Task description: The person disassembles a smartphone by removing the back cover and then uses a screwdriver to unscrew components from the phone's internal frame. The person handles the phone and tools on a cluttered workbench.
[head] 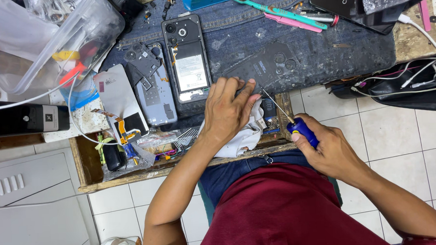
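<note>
At the front edge of the bench, your left hand (229,109) presses flat on the dark back cover (264,66), while your right hand (327,149) is closed around the blue screwdriver (296,126). Its thin tip could slip off and scratch the cover. Nearby, the opened phone (187,60) and white cloth (245,136) crowd you.

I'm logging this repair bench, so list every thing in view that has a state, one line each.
Left hand: fingers pressed flat on the dark phone panel.
Right hand: closed around the blue-handled screwdriver, tip at the panel's edge.
Black phone: back cover off, battery exposed.
Grey phone: opened, loose dark parts lying on it.
Wooden drawer: pulled open, holding small parts.
Clear plastic tub: tilted.
</note>
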